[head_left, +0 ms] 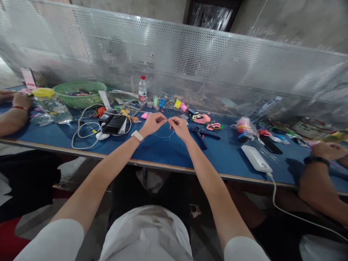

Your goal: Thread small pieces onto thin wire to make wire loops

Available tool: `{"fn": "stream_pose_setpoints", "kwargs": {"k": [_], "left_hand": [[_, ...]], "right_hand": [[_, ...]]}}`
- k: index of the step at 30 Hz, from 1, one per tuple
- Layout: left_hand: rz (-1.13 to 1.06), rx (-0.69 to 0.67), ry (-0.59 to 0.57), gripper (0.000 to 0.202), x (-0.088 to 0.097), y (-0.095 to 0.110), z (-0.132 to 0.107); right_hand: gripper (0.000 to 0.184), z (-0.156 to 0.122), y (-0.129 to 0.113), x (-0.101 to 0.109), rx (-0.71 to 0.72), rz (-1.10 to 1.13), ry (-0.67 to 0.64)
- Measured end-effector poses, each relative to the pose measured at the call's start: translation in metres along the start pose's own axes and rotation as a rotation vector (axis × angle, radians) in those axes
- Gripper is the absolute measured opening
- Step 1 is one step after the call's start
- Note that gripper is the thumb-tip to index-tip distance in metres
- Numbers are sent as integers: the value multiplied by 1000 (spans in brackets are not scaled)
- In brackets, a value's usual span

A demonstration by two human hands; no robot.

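Over the middle of the blue table [160,154], my left hand [152,124] and my right hand [178,127] meet almost fingertip to fingertip. Both are closed in a pinch on a thin strand, too fine to tell as wire or thread. A pale length of the strand [165,137] loops below the hands. Dark-handled pliers [202,137] lie just right of my right hand. Beyond them sit pink-and-black clay pieces [201,118]. A small pink lump [145,115] rests behind my left wrist.
A green basket [81,95], a yellow-lidded jar [56,107] and a black device with white cables [114,123] stand left. A water bottle [143,90] stands by the perforated metal screen [174,54]. A white power bank [255,158] lies right. Co-workers' hands show at both sides.
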State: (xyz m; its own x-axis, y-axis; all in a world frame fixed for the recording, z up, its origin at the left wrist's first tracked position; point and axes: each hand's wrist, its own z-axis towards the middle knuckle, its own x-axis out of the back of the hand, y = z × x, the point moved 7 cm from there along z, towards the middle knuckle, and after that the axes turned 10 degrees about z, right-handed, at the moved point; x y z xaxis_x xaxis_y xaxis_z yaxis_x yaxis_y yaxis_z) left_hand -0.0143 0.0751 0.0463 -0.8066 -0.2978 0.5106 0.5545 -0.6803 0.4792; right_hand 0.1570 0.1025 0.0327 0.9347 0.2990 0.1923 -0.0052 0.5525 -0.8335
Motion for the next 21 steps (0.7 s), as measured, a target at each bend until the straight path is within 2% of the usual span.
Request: {"fn": "stream_pose_setpoints", "kwargs": {"k": [3, 6, 12, 21], "left_hand": [[-2, -8, -6, 19, -2, 1, 0], [-29, 8, -5, 19, -3, 1, 0], [-164, 132, -88, 19, -8, -2, -3], [-100, 123, -91, 17, -5, 0, -3]], "right_hand": [[63, 2, 4, -1, -64, 71, -53], [63, 2, 2, -1, -51, 83, -86], [64, 2, -2, 0, -21, 67, -74], [59, 1, 0, 0, -16, 107, -27]]}}
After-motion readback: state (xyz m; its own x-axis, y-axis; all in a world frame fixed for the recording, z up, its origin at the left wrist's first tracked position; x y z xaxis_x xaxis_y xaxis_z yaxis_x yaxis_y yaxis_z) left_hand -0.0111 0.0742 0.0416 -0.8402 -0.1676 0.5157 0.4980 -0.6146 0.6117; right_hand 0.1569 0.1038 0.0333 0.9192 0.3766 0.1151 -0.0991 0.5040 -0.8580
